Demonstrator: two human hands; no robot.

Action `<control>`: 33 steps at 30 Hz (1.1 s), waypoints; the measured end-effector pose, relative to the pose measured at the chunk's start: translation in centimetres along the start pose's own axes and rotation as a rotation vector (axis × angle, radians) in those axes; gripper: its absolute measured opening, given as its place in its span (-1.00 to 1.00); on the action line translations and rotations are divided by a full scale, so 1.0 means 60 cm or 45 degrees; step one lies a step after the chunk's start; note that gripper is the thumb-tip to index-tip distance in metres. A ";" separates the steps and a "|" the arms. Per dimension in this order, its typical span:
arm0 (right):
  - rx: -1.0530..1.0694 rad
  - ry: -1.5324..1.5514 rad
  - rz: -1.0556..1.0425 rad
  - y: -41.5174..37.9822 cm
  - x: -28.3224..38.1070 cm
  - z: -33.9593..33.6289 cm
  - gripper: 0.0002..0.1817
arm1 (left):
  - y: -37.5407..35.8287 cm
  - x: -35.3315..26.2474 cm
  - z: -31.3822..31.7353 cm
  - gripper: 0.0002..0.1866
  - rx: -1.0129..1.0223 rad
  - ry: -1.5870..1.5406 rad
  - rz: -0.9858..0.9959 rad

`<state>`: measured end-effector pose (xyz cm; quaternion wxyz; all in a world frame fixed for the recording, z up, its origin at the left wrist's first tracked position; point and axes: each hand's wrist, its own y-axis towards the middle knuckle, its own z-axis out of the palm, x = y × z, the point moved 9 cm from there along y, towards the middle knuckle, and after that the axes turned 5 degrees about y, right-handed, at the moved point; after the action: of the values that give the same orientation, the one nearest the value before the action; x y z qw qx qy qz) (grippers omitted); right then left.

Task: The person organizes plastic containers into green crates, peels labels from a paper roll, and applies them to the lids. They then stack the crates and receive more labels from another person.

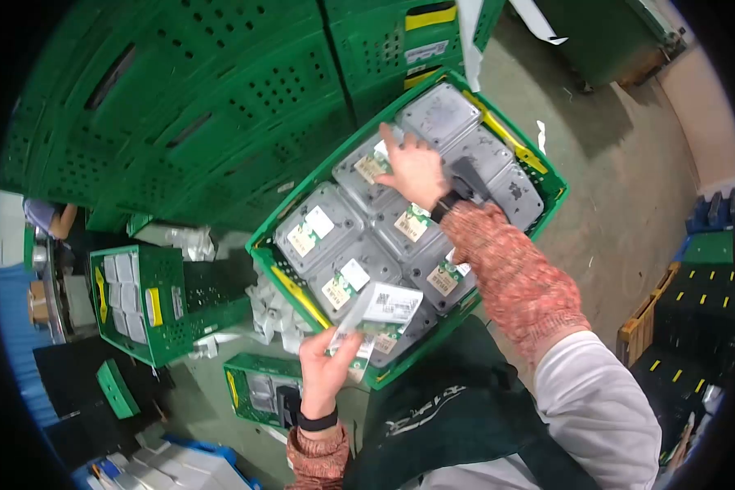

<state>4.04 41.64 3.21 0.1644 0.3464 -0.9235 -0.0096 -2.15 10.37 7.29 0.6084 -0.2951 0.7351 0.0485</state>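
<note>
My left hand point(328, 366) pinches a bunch of printed labels point(390, 306), white with a QR code and text, over the near corner of a green crate point(257, 245). Inside the crate, several clear plastic punnets point(318, 220) sit in rows, many bearing a cream and green label with a white part. My right hand point(416, 170) is spread over a far punnet, fingers stretched, its thumb by the cream label point(371, 169) there. Punnets at the far right end, such as the corner one point(439, 114), show bare lids.
Stacked green crates point(245, 90) form a wall at the back left. Lower left stand another filled crate point(151, 302) and a smaller one point(241, 400), with crumpled backing paper point(273, 314) between. A person's arm point(64, 220) shows at far left. Dark green bins point(604, 41) stand upper right.
</note>
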 end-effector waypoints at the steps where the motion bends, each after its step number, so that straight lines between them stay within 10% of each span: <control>1: 0.013 0.131 -0.007 -0.018 0.009 -0.010 -0.04 | 0.001 0.004 0.001 -0.86 -0.024 -0.096 -0.060; 4: 0.990 1.661 0.085 -0.133 0.104 -0.032 -0.44 | 0.013 0.024 0.002 -0.83 -0.017 -0.186 -0.124; 5: 1.085 1.426 -0.096 -0.169 0.129 -0.055 -0.62 | 0.019 0.026 0.006 -0.81 -0.002 -0.224 -0.127; 8: 0.447 1.270 -0.408 -0.196 0.138 -0.139 -0.80 | 0.048 -0.012 0.025 -0.39 0.211 -0.144 0.053; 10: 0.482 1.264 -0.289 -0.209 0.137 -0.139 -0.76 | 0.070 -0.059 0.041 -0.28 0.227 -0.109 0.238; 14: -0.051 0.976 -0.363 -0.203 0.111 -0.186 -0.84 | 0.108 0.008 0.057 -0.88 0.046 -0.242 -0.201; 19: -0.407 0.720 -0.095 -0.069 -0.079 -0.203 -0.88 | 0.128 -0.042 0.118 -0.85 0.079 -0.226 -0.158; 20: -0.405 0.791 0.234 -0.022 -0.162 -0.187 -0.82 | 0.128 -0.040 0.119 -0.84 0.086 -0.166 -0.170; 24: -0.327 0.476 0.148 0.123 -0.322 -0.016 -0.52 | 0.132 -0.058 0.113 -0.82 0.154 -0.084 -0.090; 29: -0.142 -0.180 0.162 0.069 -0.221 -0.059 0.05 | 0.116 -0.055 0.108 -0.82 0.182 -0.127 -0.041; 30: -0.153 0.245 0.121 0.035 -0.187 -0.095 -0.02 | 0.117 -0.055 0.105 -0.82 0.172 -0.099 -0.030; 33: 0.988 1.880 0.195 -0.106 -0.048 -0.086 -0.58 | 0.126 -0.049 0.118 -0.84 0.182 -0.118 -0.095</control>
<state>11.73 39.12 6.41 0.5964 0.2320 -0.5374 0.5493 0.50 20.70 6.05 0.6627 -0.2757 0.6961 -0.0130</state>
